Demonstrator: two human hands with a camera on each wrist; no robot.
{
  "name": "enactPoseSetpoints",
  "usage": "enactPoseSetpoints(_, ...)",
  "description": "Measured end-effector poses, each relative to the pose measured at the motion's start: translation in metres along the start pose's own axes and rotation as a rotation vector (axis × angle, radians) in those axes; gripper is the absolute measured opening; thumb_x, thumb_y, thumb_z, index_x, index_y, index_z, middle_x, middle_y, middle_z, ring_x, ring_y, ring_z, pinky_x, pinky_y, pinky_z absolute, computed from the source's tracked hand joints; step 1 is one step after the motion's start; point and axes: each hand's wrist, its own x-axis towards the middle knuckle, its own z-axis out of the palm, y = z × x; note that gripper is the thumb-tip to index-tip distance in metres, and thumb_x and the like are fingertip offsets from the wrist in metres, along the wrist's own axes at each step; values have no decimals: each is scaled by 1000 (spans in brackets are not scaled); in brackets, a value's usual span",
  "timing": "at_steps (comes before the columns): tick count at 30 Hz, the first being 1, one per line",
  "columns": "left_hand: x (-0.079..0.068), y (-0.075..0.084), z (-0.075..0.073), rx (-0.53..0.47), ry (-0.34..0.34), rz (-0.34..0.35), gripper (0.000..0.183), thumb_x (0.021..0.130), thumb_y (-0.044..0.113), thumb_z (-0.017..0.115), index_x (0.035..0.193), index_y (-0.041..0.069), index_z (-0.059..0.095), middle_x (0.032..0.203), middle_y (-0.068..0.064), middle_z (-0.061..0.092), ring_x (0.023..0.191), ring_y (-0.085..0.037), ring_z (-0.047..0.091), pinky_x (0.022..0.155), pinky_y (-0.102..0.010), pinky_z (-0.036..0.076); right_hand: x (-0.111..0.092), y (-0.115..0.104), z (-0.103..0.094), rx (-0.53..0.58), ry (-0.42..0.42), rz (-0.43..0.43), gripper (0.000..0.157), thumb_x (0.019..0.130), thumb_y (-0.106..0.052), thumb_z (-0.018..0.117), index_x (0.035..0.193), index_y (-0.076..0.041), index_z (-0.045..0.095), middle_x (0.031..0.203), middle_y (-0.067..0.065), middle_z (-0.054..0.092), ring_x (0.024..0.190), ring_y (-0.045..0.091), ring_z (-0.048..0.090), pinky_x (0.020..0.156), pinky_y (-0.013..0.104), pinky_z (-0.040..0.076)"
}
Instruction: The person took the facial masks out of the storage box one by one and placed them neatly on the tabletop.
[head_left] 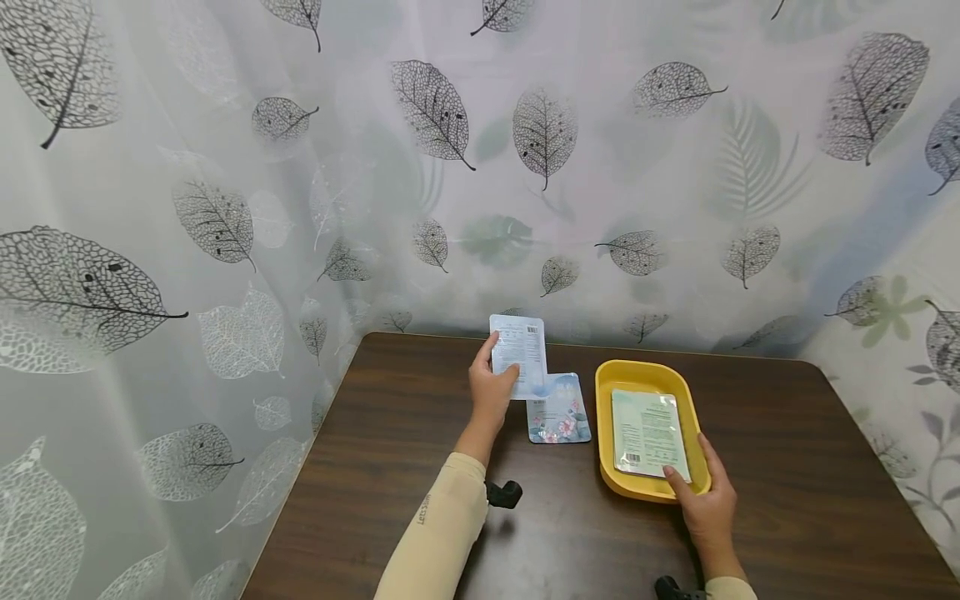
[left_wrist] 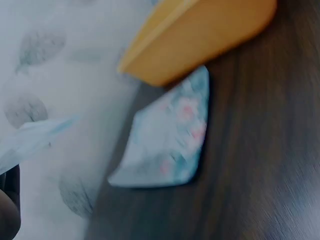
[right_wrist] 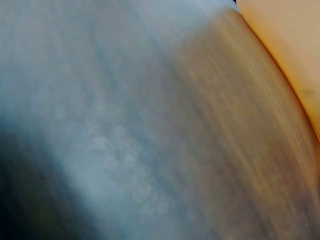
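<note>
In the head view, my left hand (head_left: 491,393) pinches a flat pale blue-and-white sachet (head_left: 521,354) printed with small text and a barcode. Its lower edge overlaps a second sachet (head_left: 560,415), blue with pink flowers, that lies on the table; the left wrist view shows a gap between them. My right hand (head_left: 708,510) grips the near right side of a yellow tray (head_left: 647,372), thumb over the rim and fingers outside. Inside the tray lies a pale green sachet (head_left: 649,432) with printed text, close to the thumb tip. Heavy blur fills the right wrist view.
The dark wooden table (head_left: 360,467) ends at a back edge just beyond the sachets. Behind and beside it hangs a pale leaf-patterned curtain (head_left: 480,200). A black wrist strap mount (head_left: 504,494) sticks out from my left wrist, above the tabletop.
</note>
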Motion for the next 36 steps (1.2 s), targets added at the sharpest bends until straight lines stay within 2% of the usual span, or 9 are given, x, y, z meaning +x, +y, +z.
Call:
enactPoseSetpoints(3,-1,-14,-10,37,18,-26,75,79,-14,60,151,6,49,127,-25,66,104,-28,68,71,-25,59,1,1,0,-3,4,-4,78,86,-14,81,155,-23,46,157,14,48,123,-14,44,93,-4,35)
enactPoseSetpoints(9,-6,-40,-26,52,18,-82,77,77,-17,58,152,0,46,136,-28,61,114,-41,64,72,-22,56,1,2,0,-3,5,-5,78,85,-12,82,154,-23,47,156,15,49,120,-15,44,92,-4,36)
enactPoseSetpoints(14,-8,-59,-34,118,12,-131,78,76,-18,61,151,-1,47,138,-27,60,117,-38,64,80,-28,59,1,1,-1,9,5,-13,79,84,-10,82,154,-21,48,156,16,49,120,-15,44,92,-4,36)
enactPoseSetpoints(16,-7,-66,-37,214,8,-124,77,76,-16,63,150,0,48,140,-25,60,120,-36,64,88,-34,59,1,1,-1,4,7,-12,80,83,-9,82,154,-21,48,156,16,49,121,-15,44,92,-4,36)
enactPoseSetpoints(18,-8,-72,-40,374,-2,-84,74,77,-11,67,149,1,50,143,-22,60,127,-35,60,103,-43,53,2,2,-1,0,6,-6,80,83,-9,83,154,-21,48,156,15,49,121,-14,44,92,-4,35)
enactPoseSetpoints(21,-7,-81,-45,636,-21,11,71,77,-1,71,146,0,54,146,-20,58,139,-36,50,122,-56,29,2,3,-1,-4,4,0,81,83,-9,83,154,-22,47,156,14,49,121,-14,44,92,-4,35)
enactPoseSetpoints(24,-8,-86,-50,825,-74,73,68,81,11,71,146,1,54,150,-19,55,147,-39,39,124,-66,13,3,4,-2,1,7,5,81,83,-8,83,154,-22,47,156,14,49,121,-15,43,93,-4,35)
enactPoseSetpoints(31,-9,-92,-65,1200,-202,131,64,94,30,62,151,4,48,158,-16,47,154,-36,30,126,-59,18,2,1,3,-10,-5,3,80,84,-8,81,155,-20,46,156,15,49,120,-13,44,92,-4,35)
enactPoseSetpoints(36,-8,-102,-65,1342,-247,120,65,100,39,51,156,7,41,165,-15,36,157,-34,23,127,-56,16,2,1,3,2,9,-15,79,83,-4,80,154,-17,47,155,19,49,121,-13,45,94,-3,35)
